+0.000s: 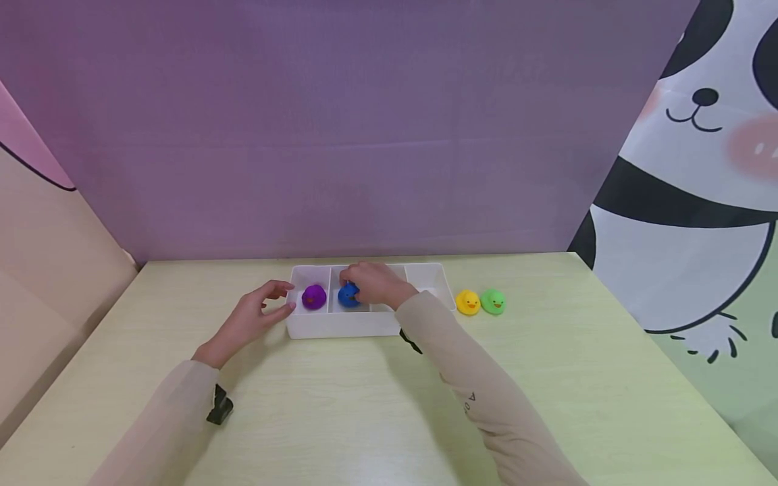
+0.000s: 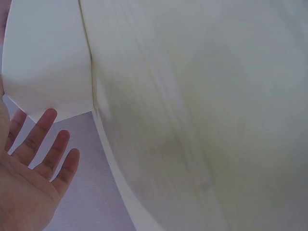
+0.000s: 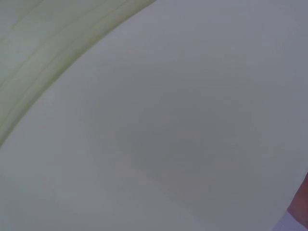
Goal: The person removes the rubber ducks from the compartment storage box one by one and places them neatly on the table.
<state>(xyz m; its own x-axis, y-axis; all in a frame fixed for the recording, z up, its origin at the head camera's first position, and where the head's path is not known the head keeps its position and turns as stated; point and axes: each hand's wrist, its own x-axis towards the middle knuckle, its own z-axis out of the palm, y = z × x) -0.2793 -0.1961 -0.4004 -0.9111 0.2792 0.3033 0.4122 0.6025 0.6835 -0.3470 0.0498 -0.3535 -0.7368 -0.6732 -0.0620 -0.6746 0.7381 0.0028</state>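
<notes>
Here, of the two hands, the right hand (image 1: pixel 378 282) curls its fingers onto a blue duck (image 1: pixel 348 295) at the second compartment from the left of a white tray (image 1: pixel 343 327); whether the duck touches the floor there, I cannot tell. The left hand (image 1: pixel 246 320) is open, fingers spread, against the tray's left end, gripping nothing. A purple duck (image 1: pixel 313 297) sits in the leftmost compartment. Yellow (image 1: pixel 468 302) and green ducks (image 1: pixel 493 302) stand side by side on the counter (image 1: pixel 340 405), right of the tray.
</notes>
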